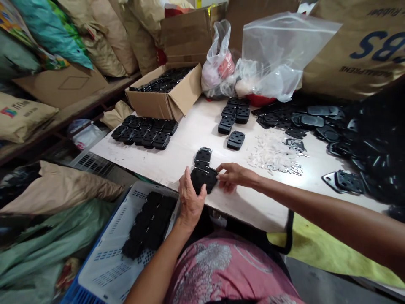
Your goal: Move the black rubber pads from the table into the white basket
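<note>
Near the table's front edge, my left hand [191, 198] holds a flat black plate [202, 180] with holes, thumb on its near face and fingers along its left side. My right hand [233, 176] pinches at the plate's right corner. Whether a small part is also between those fingers is too small to tell. Just beyond the held plate lies a short stack of similar black plates [203, 154]. To the right of it is another small stack [236, 140]. A scatter of small translucent pieces [268, 152] lies beyond my right forearm.
Stacked black plates [145, 133] line the table's left side, below a cardboard box [152, 103] full of black parts. More stacks [234, 113] stand at the back. Loose black parts [316, 122] heap up at right. A white crate [107, 249] holding black pieces sits at lower left.
</note>
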Tool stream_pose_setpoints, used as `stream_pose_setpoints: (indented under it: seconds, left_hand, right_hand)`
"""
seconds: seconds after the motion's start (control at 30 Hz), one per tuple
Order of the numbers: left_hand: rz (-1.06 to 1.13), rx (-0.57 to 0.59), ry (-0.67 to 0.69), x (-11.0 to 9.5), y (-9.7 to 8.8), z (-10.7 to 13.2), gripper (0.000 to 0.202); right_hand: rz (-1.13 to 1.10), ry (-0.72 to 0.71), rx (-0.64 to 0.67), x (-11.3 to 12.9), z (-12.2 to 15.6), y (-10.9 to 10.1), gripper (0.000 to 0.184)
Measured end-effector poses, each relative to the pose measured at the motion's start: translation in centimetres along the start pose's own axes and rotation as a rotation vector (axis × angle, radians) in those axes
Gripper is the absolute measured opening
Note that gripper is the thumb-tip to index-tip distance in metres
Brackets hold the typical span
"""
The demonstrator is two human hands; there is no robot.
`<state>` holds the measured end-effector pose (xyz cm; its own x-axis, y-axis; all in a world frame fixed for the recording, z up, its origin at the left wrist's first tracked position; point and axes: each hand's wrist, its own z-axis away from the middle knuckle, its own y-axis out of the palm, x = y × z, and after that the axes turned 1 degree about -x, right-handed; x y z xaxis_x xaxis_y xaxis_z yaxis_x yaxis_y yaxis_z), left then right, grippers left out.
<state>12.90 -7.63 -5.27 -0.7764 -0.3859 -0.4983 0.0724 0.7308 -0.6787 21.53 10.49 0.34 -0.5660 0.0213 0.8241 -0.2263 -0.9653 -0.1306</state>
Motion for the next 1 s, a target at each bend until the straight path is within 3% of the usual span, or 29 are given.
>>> stream_pose_setpoints:
  seconds: [0.1,0.43,0.77,1.0]
  left_hand:
    - [0.06,0.014,-0.012,-0.2,0.4,-1.0,0.079]
    - [0.137,0.103,-0.007,0.2,1.3,-3.1,0.076]
    - [0.072,0.032,-0.064,0.1,2.5,-2.5,0.07]
    - [0.021,0.082,-0.058,-0.3,2.8,-2.0,0.077]
  right_hand:
    - [-0.219,-0.035,0.021,-0.1,-1.0,1.4,0.016]
    - [-0.403,-0.028,-0.042,1.6,-2.3,1.9,0.014]
    - [-0.405,-0.02,-0.058,1.3,-2.9,2.0,0.02]
    - [-0.356,-0.027,-0.03,1.6,-2.6,1.8,0.02]
